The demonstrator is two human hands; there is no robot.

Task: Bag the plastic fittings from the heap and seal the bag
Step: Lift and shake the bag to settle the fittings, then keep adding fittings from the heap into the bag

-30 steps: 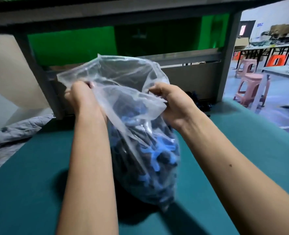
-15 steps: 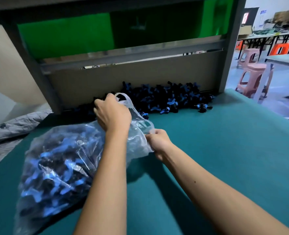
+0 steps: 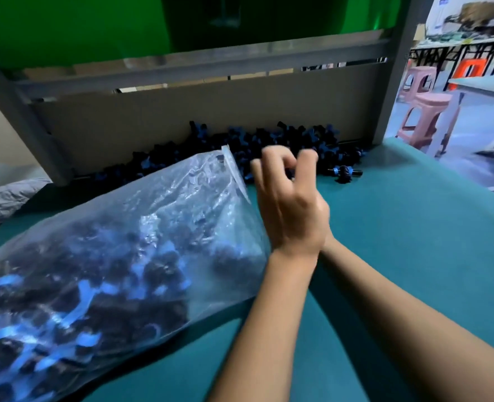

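Far left edge: a grey quilted cloth bunched beside the teal table surface. Lower left to centre: a clear plastic bag lies on its side on the teal, packed with dark and blue fittings, its mouth end pointing to upper centre. Centre: two forearms cross. The left hand hovers just right of the bag mouth, fingers loosely curled, gripping nothing visible. The right hand is hidden behind the left wrist; cannot tell its state. Behind, along the brown backboard, the heap of fittings spreads across the table's far edge, one stray fitting just apart at its right end. Grey metal frame above; green panel at top. Upper right: pink plastic stools and further workbenches on an open floor.
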